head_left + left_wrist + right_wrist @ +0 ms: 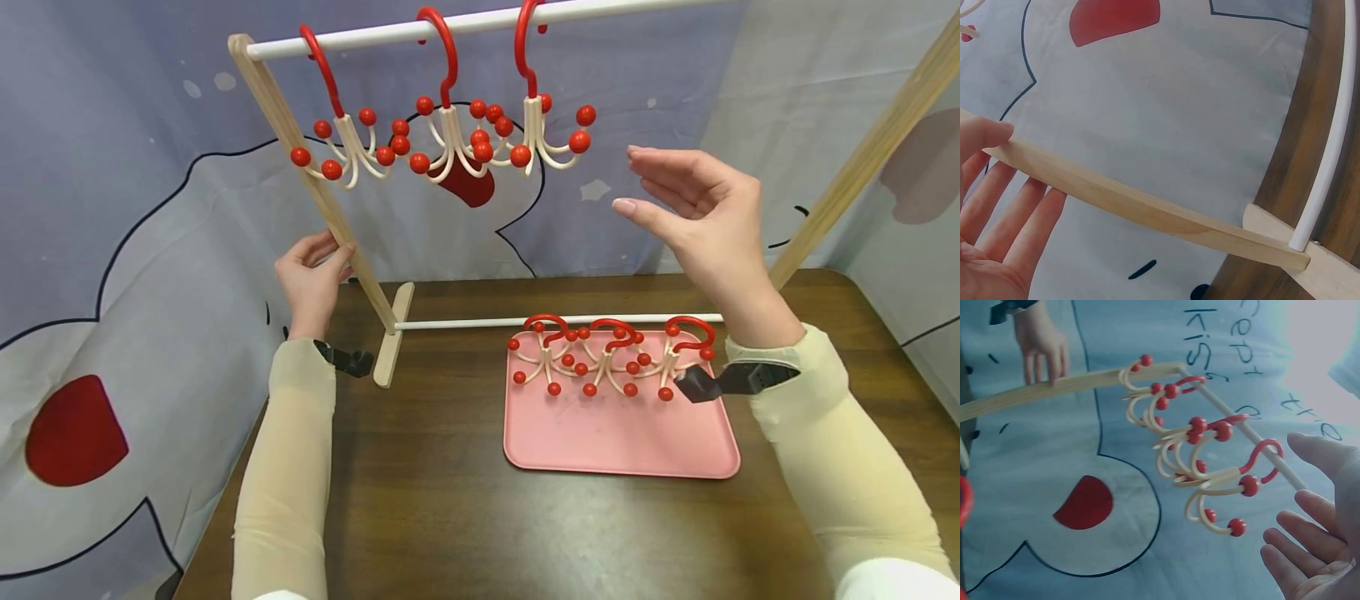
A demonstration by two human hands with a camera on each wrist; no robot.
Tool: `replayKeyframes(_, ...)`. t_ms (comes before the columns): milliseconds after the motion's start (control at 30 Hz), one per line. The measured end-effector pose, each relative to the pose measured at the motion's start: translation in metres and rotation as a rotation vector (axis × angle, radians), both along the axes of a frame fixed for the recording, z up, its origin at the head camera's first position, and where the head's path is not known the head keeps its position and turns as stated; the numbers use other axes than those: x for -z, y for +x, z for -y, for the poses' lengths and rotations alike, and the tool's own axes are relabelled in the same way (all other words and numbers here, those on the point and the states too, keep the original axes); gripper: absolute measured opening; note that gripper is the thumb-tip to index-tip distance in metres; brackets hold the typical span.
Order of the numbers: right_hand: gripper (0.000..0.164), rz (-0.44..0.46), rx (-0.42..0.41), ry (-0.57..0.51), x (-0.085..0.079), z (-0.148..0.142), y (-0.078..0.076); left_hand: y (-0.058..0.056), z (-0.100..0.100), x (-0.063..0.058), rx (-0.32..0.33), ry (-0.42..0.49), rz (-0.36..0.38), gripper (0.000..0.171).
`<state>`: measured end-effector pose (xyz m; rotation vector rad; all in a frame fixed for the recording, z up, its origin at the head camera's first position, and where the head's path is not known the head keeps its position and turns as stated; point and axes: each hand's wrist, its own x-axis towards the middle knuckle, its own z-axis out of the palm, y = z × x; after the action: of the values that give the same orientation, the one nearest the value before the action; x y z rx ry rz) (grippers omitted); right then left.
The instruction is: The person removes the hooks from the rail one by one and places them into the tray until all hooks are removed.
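My left hand [309, 279] holds the left wooden post [1135, 203] of a rack, its thumb on one side and its fingertips on the other. In mid-air, my right hand [701, 208] is held with thumb and fingers apart and nothing between them. It is to the right of three hangers on the white top rod [615, 9]: a left one [347, 137], a middle one [450, 125] and a right one [533, 117]. Each has a red hook and several cream curved arms tipped with red balls. The right wrist view shows the right hand [1316, 544] near the rod.
Three similar hangers, one of them leftmost [546, 358], lie at the far side of a pink tray [615, 450] on the brown wooden table [427, 500]. Behind the tray runs a lower white rod [457, 323]. A right wooden post [862, 171] and a patterned cloth backdrop [187, 233] surround it.
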<state>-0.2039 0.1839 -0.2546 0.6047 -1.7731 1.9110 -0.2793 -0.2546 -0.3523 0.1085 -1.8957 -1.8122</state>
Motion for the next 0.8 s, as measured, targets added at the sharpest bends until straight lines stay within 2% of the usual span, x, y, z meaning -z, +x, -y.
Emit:
replayKeyframes(300, 0.036, 0.012, -0.028, -0.108, -0.039, 0.014, -0.017, 0.000, -0.001, 0.000, 0.000, -0.006, 0.002, 0.028)
replayKeyframes(400, 0.037, 0.006, -0.026, -0.078, -0.050, 0.023, -0.026, 0.000, -0.001, 0.001, 0.001, -0.005, 0.003, 0.027)
replayKeyframes(633, 0.041, -0.015, 0.039, 0.091, -0.068, 0.048, -0.046, -0.001, 0.000, 0.001, -0.006, -0.011, 0.010, 0.028)
replayKeyframes(800, 0.040, -0.023, 0.045, 0.084, -0.074, 0.063, -0.054, -0.001, 0.000, 0.001, -0.012, -0.009, 0.015, 0.027)
